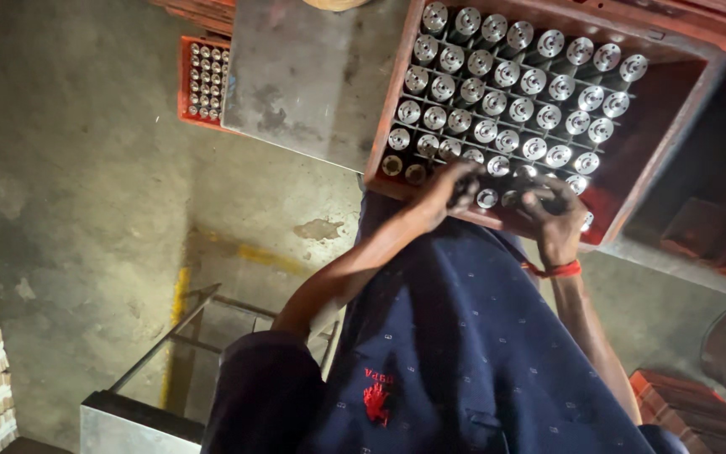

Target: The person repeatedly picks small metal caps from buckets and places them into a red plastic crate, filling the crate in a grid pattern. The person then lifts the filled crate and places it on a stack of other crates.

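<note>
With most slots of the red crate (pixel 674 134) already filled with metal parts (pixel 506 105), the left hand (pixel 455 189) and right hand (pixel 552 214) each grasp one at the near row.

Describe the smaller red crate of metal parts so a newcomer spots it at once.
Start at the grey metal tabletop in the upper middle. Beyond its left edge, on the concrete floor, sits the small red crate, partly hidden by the table. Unlike the big red crate at both hands, nobody touches it.
</note>
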The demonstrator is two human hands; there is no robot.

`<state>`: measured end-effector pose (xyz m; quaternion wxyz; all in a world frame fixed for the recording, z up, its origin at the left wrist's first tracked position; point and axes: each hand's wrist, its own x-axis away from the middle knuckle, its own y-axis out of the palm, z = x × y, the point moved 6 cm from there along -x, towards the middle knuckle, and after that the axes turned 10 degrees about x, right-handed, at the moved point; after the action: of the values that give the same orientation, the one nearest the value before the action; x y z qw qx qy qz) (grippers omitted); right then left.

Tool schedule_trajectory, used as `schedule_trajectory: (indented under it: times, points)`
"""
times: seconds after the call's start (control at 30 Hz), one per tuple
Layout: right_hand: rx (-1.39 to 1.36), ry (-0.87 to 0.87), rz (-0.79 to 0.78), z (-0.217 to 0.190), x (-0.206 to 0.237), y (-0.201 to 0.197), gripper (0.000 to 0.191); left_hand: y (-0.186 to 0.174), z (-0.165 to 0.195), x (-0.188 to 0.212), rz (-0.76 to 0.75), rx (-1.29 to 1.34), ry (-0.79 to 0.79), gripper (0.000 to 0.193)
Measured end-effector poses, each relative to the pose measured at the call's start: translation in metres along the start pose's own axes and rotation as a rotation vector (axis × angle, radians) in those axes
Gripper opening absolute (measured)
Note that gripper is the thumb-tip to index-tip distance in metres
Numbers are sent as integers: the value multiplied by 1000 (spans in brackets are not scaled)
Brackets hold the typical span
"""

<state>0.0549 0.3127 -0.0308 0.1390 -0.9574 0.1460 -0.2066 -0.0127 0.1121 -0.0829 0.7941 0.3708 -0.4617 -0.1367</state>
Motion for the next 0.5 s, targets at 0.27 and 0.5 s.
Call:
schedule_trajectory:
  times: [0.27,0.5]
  points:
    - [883,-448,82,-19,1,8,22,-9,10,14,-41,29,105,31]
    - [415,-149,-13,-29,-2,-6,29,6,-5,1,1,-491,137,47]
